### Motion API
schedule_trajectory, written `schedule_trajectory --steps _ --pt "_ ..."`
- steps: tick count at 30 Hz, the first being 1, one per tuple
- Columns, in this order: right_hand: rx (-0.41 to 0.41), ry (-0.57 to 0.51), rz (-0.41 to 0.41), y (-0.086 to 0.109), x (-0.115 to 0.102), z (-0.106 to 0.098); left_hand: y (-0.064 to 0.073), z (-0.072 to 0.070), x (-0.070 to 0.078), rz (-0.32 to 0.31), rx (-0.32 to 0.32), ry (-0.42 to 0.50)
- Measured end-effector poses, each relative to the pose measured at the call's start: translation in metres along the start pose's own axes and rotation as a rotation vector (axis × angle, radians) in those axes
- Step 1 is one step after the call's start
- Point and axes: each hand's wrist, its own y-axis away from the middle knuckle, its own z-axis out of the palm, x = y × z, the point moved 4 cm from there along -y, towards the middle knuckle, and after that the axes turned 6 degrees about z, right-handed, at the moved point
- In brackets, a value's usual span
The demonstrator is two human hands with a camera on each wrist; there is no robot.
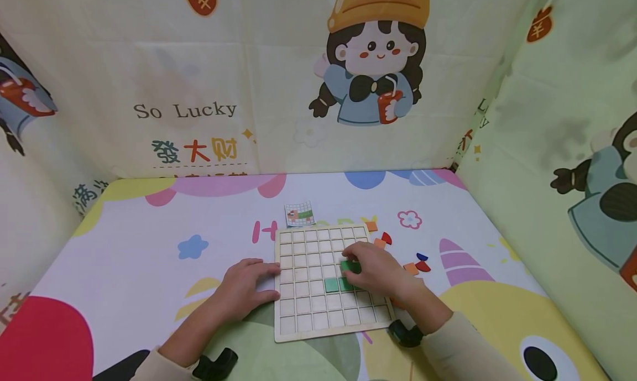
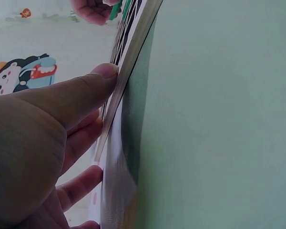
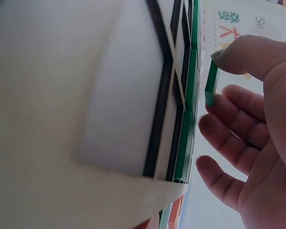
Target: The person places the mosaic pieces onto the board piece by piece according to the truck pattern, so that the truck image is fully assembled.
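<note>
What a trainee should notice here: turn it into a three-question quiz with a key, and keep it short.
1. Which hand pinches a green piece?
2. True or false: the small picture card lies beyond the far edge of the gridded board.
3. Seen from the head camera, where does the blue piece lie?
A) left of the board
B) on the board
C) right of the board

Key:
1. The right hand; the left hand is at the board's left edge.
2. True.
3. C, next to a red piece.
</note>
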Motion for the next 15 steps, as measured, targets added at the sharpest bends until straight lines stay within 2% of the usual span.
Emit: schedule_trajectory --steps 15 --pt "-0.018 0.051 -0.007 -0.0017 -0.0012 0.005 0.0004 0.0009 -0.0006 -0.01 -0.002 0.003"
